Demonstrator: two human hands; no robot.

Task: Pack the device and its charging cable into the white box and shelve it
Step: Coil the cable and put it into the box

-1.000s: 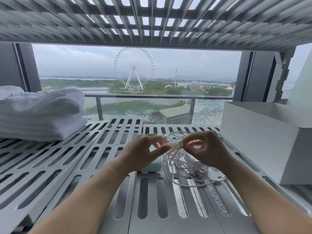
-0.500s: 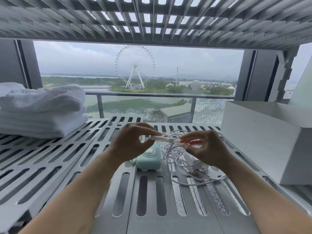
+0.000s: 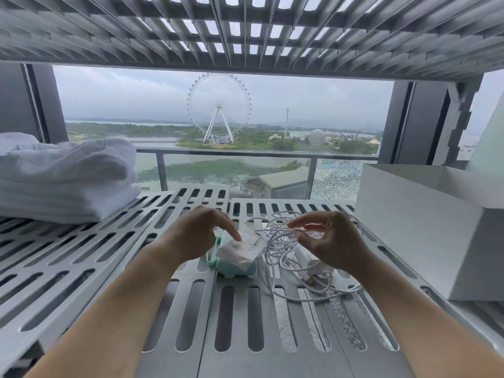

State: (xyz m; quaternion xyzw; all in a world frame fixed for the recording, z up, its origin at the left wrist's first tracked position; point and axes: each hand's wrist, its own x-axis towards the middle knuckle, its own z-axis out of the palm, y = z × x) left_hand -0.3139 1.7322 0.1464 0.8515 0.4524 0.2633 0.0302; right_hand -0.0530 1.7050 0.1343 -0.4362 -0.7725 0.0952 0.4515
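A small mint-green device (image 3: 236, 269) lies on the slatted metal shelf (image 3: 240, 317), with a crumpled white wrapper (image 3: 241, 248) on top of it. The fingertips of my left hand (image 3: 195, 236) rest on the wrapper's left edge; the thumb is hidden. Right of the device lies a loose tangle of white charging cable (image 3: 283, 257), with its plug (image 3: 317, 271) under my right wrist. My right hand (image 3: 334, 241) hovers over the tangle and pinches a strand between thumb and forefinger. The open white box (image 3: 420, 230) stands at the right, an arm's width from the cable.
A stack of folded white towels (image 3: 62, 178) sits at the back left of the shelf. Another slatted shelf (image 3: 245, 31) hangs close overhead. Behind the shelf are a window and a balcony rail (image 3: 245, 154).
My left hand has moved left and down from my right hand, and the white wrapper now lies on the green device. My right hand has stayed over the cable tangle.
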